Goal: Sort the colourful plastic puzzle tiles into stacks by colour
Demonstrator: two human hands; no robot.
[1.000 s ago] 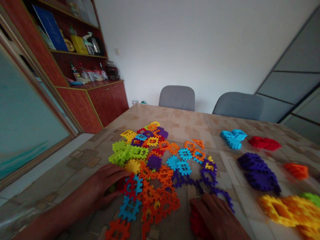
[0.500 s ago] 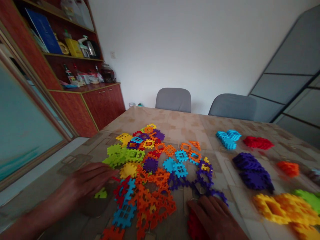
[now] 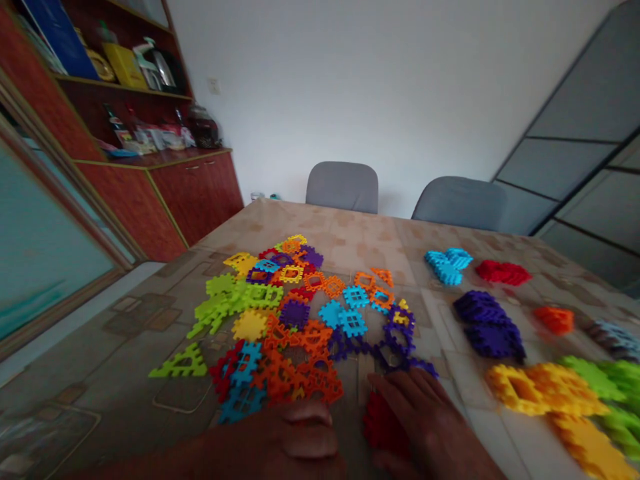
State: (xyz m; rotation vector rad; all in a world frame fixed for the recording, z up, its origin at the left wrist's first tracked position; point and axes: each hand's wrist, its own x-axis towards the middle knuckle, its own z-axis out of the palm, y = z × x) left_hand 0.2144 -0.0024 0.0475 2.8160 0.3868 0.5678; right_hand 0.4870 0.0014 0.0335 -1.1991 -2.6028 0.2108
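My right hand is closed around a stack of red interlocking building tiles at the front of the table. To its left, my left hand hovers low with curled fingers; what they hold, if anything, is hidden. Just beyond it spreads a mixed heap: orange tiles, light-blue window tiles, lime-green tiles and a yellow tile. A chain of purple tiles lies beyond my right hand. One lime-green triangle tile sits apart on the left.
Sorted piles stand on the right: light-blue tiles, red tiles, purple tiles, orange tiles, yellow tiles and green tiles. Two grey chairs are behind the patterned table. A wooden cabinet stands back left.
My left hand has moved right and nearer to me, from the heap's left side towards my right hand, uncovering the green triangle. My right hand stays on the red tiles. The view has tilted down slightly.
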